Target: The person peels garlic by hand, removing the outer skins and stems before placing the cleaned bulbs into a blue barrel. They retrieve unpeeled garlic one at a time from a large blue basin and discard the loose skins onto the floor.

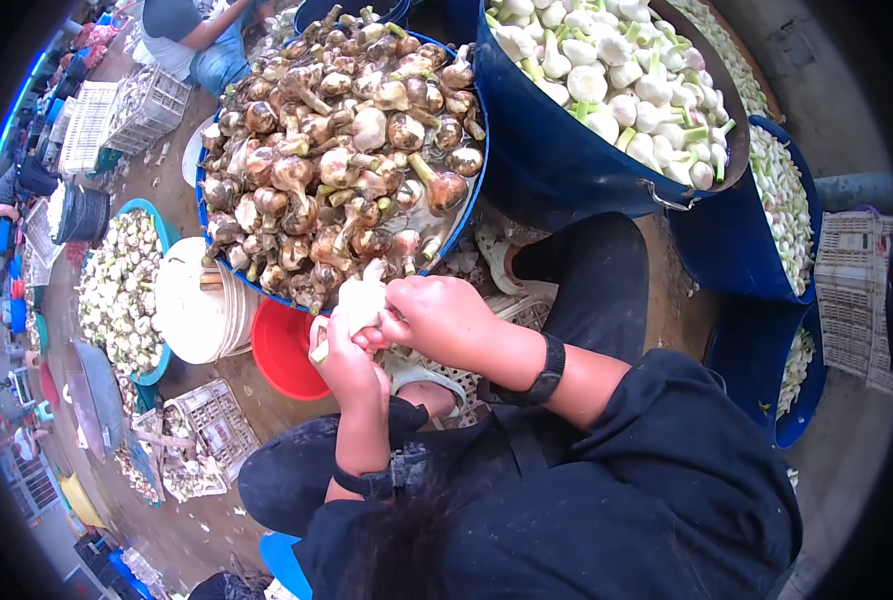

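Note:
In front of me my left hand is closed around a pale garlic bulb, with a short green stem piece poking out near its fingers. My right hand pinches at the same bulb from the right, fingers curled against it; exactly what else they grip is hidden. Both hands are just below a blue-rimmed tub heaped with brown, dirt-skinned garlic. A red basin sits beneath and left of my left hand.
At upper right stands a large blue bin of white garlic; more blue bins line the right. A white bucket, teal basin of garlic and crates are at left. Another person sits at upper left.

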`<state>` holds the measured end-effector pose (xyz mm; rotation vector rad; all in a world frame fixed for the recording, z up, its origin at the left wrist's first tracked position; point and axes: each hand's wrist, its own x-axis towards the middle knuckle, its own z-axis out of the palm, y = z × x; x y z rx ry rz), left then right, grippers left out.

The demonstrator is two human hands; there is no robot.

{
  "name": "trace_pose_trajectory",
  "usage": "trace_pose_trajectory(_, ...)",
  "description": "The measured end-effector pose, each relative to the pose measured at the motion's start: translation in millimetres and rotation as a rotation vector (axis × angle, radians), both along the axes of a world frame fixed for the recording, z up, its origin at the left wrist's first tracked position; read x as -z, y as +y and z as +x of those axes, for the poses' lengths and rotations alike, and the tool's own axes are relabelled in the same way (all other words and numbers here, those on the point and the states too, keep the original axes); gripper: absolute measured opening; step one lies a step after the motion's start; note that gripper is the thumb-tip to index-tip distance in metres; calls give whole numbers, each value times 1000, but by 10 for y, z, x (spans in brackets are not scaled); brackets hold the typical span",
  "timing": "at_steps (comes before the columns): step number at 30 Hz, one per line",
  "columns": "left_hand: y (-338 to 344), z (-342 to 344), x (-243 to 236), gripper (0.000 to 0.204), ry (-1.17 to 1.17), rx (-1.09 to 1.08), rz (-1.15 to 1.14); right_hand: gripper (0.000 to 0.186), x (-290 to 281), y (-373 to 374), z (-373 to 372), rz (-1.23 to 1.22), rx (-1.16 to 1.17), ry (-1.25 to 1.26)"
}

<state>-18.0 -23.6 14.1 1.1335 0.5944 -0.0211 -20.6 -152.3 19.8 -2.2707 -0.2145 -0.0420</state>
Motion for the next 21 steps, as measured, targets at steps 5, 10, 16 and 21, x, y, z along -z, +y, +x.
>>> trace_pose_trajectory(5,111,2,74,18,145,26,-178,18,403,-207,83,-162,98,156)
trace_pose_trajectory(10,210,38,86,18,187,-6,-247,39,307,-392,-52,-64,-30,309)
trace_pose_trajectory(16,108,13,16,18,186,45,-202,18,274,-118,-19,95,-27,-69)
trace_pose_trajectory(21,203,44,35,20,276,-2,-331,23,465,-371,-136,-18,11,313)
